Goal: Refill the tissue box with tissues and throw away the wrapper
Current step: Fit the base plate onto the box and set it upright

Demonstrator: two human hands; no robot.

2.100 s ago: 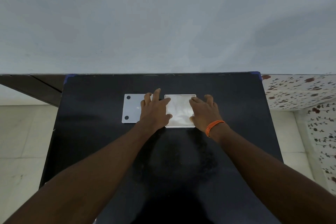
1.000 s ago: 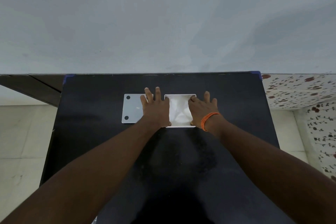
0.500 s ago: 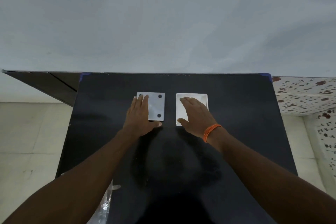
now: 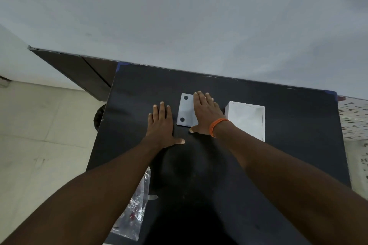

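Hands: 2, left hand, right hand
Tissue box: 1
Lid: 1, with 2 dark dots
Wrapper: 1
Wristband: 1

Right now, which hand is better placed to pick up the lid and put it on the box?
The right hand. It already lies flat on the lid, with the open box just to its right. The left hand rests on the bare table.

black table, grey wall, tiled floor
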